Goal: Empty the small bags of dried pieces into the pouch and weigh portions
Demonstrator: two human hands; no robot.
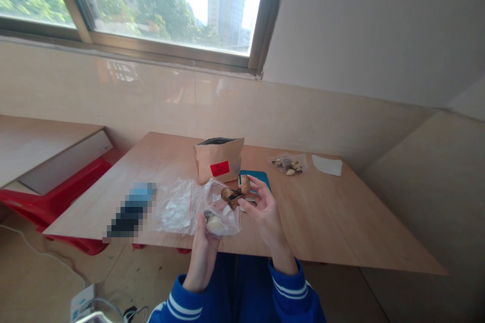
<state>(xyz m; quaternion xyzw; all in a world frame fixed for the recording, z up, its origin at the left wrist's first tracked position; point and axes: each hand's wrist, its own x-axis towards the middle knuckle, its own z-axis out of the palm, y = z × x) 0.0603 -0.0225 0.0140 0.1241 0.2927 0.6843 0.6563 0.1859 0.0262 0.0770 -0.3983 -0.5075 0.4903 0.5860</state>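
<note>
My left hand grips a clear zip bag from below, its thumb on the near side. Inside the bag lies a pale, rounded piece with a dark edge, seen through the plastic. Over the bag's mouth, my right hand pinches brown, wrinkled pieces that look like dried mushroom, between thumb and fingers. Flattened clear plastic bags lie to the left of my left hand. Behind my hands stands a brown paper pouch with a red label, its top gaping.
A blue flat object lies partly behind my right hand. Farther right are a clear bag of dried pieces and a white paper scrap. A pixelated item is on the table's left. Red stools stand beside it.
</note>
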